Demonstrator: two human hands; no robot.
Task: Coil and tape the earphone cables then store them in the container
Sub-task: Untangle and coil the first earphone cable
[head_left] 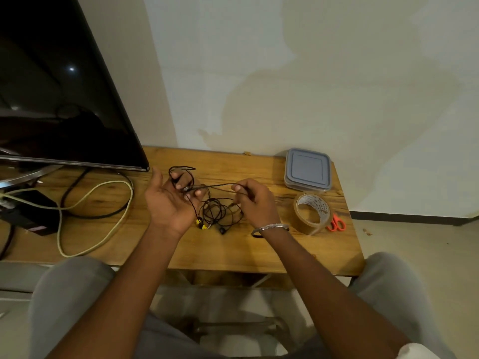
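A home living room is suggested by a wooden table (233,251) set against a plain painted wall (285,73). A flat TV (51,99), a black box (33,215) and loose cables (103,189) are seen at the table's left end; a container (308,169), tape (304,222) and scissors (337,224) are laid at its right end.

Black earphone cable (217,185) stretched taut above tangled cables (220,213); brown tape roll (312,213) on edge; grey container (308,169) lidded, behind tape
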